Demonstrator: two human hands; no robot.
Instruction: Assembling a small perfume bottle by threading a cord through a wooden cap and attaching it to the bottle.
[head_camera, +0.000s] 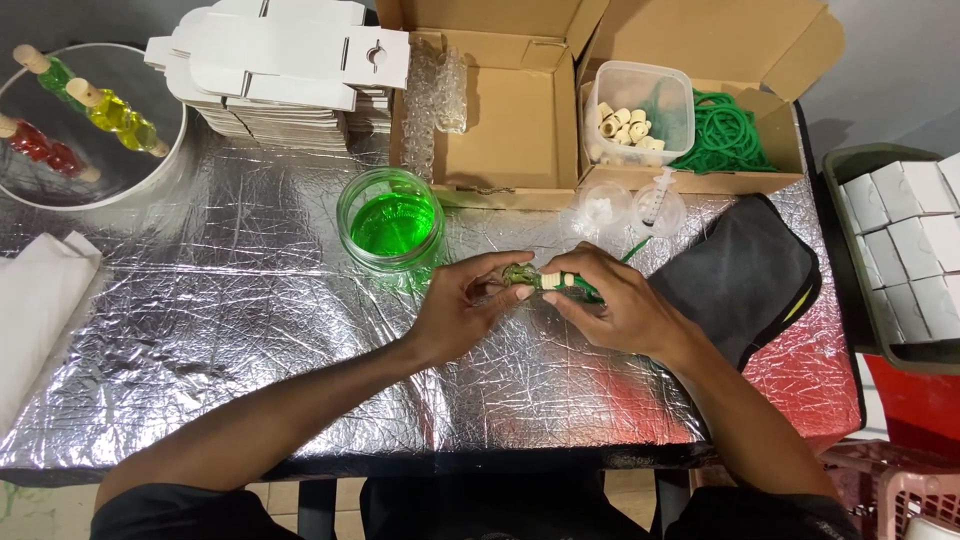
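My left hand (463, 310) and my right hand (612, 300) meet over the foil-covered table (250, 340). Together they pinch a small glass bottle (530, 277) filled with green liquid, with a pale cork at its end and a green cord trailing to the right. The left fingers grip the bottle's glass end. The right fingers close on the cork end. A round jar of green liquid (392, 220) stands just behind the left hand.
Two open cardboard boxes (500, 120) sit at the back, one with a tub of corks (636, 112) and green cord coils (728, 132). Flat white cartons (280, 70) are stacked back left. A bowl (90, 130) holds filled bottles. A dark pouch (745, 275) and a syringe (655, 200) lie right.
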